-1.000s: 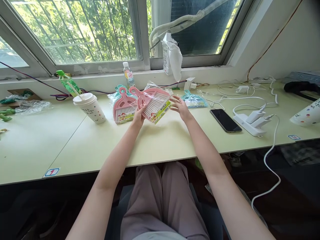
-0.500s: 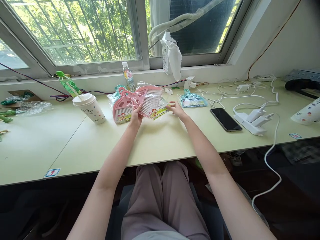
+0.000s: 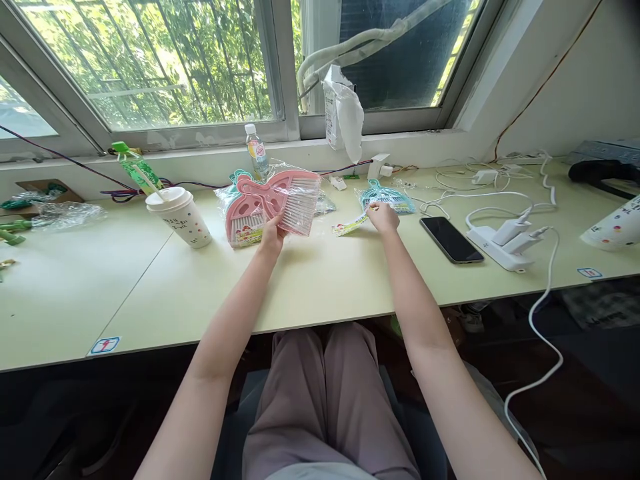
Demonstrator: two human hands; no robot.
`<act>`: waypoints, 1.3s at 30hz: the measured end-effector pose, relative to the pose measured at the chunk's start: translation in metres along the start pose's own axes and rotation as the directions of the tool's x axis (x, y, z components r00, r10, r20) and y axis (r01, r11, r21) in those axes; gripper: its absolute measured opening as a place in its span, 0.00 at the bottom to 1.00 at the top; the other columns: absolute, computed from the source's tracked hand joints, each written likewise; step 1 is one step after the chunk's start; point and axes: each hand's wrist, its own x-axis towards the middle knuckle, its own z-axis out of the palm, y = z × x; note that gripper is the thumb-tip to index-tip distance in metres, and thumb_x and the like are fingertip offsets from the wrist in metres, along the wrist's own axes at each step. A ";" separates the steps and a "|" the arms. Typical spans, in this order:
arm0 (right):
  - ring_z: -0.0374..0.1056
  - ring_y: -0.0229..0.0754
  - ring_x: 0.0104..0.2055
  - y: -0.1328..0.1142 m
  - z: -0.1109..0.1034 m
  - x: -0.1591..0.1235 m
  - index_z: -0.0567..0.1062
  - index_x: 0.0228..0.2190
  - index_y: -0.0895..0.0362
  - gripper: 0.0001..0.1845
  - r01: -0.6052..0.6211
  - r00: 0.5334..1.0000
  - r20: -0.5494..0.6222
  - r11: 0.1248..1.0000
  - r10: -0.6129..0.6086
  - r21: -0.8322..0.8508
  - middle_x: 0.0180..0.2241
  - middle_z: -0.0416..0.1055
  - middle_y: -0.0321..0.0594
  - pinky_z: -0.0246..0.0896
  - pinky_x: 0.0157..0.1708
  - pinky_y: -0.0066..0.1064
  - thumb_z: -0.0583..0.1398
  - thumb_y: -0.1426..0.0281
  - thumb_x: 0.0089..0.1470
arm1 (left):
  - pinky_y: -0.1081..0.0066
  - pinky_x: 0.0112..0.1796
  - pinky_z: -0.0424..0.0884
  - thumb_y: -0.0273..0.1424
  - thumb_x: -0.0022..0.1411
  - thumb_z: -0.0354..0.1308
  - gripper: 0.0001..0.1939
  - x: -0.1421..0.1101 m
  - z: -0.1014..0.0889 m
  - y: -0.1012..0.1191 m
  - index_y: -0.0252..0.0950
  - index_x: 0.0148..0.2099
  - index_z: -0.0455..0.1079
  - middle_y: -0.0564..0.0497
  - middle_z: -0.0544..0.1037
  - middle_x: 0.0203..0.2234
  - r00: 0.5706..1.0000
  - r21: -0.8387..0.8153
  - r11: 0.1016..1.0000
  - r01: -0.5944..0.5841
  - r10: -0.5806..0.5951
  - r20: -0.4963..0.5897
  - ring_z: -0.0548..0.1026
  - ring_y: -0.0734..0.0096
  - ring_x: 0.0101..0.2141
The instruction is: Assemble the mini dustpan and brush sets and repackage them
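My left hand (image 3: 273,235) is closed around a small pink broom (image 3: 301,200) with pale bristles, tilted above the table. Just behind and left of it lies another pink broom set (image 3: 246,230) in clear plastic, with a yellow printed label; teal handles show behind. Pinched in my right hand (image 3: 384,218) is a yellow printed label strip (image 3: 350,226), apart from the held broom. A teal broom set (image 3: 376,193) in plastic lies right behind my right hand, which partly hides it.
A white paper cup (image 3: 183,220) with a straw stands left, near a small clear bottle (image 3: 257,153). To the right lie a black phone (image 3: 451,239) and a white power strip (image 3: 500,247) with plugs and trailing cables. Crumpled plastic (image 3: 67,219) lies far left.
The yellow label has come away from the pink broom and moved right in my right hand. My left hand stays almost where it was, still holding the broom.
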 end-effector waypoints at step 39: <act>0.76 0.42 0.29 -0.047 0.033 -0.044 0.74 0.42 0.54 0.21 -0.176 0.845 0.440 0.618 -0.304 0.766 0.31 0.79 0.36 0.75 0.38 0.39 0.68 0.69 0.44 | 0.67 0.38 0.78 0.42 0.67 0.56 0.14 0.011 -0.001 -0.004 0.37 0.43 0.73 0.48 0.81 0.31 0.988 0.084 0.985 0.149 -0.145 -0.054 0.80 0.66 0.35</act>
